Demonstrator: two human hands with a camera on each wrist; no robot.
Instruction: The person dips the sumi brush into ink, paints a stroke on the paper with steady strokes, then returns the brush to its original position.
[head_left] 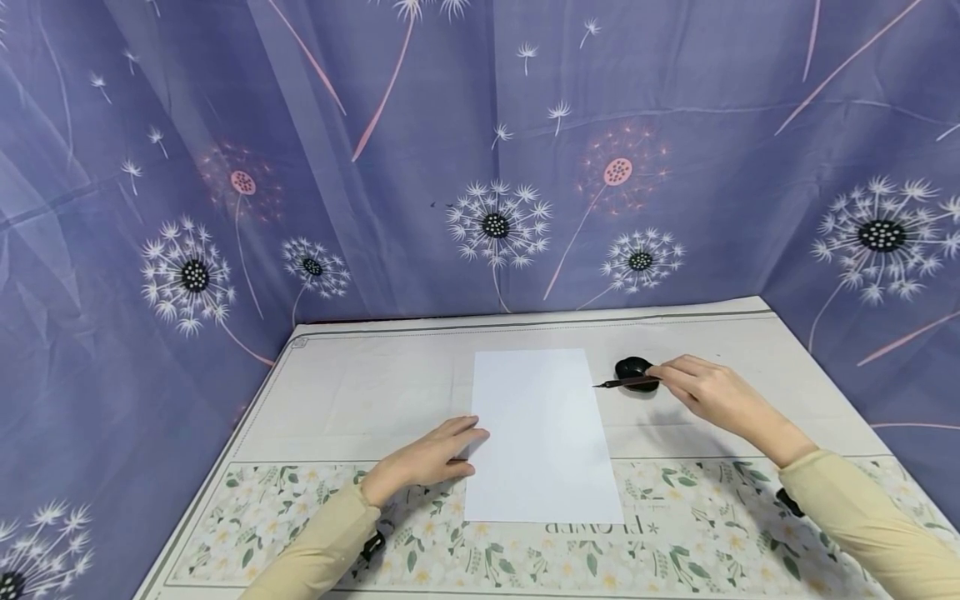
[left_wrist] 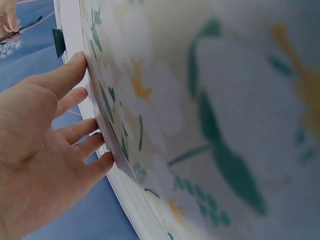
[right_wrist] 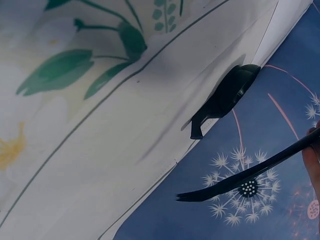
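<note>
A blank white sheet of paper (head_left: 540, 433) lies on the table. My left hand (head_left: 431, 454) rests at its left edge with the fingers spread, fingertips on the sheet; the left wrist view shows the same hand (left_wrist: 50, 140) from the palm side. To the right of the paper, my right hand (head_left: 708, 392) pinches a dark writing brush (head_left: 622, 383) by its handle. The dark brush tip points left, close to the sheet's right edge. Below the brush sits a small glossy black ink dish (head_left: 633, 369), partly covered by the handle; the right wrist view shows the dish (right_wrist: 232, 92) side-on.
A pale cloth (head_left: 375, 383) with a flowered band (head_left: 300, 517) covers the table. Purple curtains (head_left: 420, 167) with dandelion prints close off the back and both sides. Black wrist straps (head_left: 372, 546) show at both sleeves.
</note>
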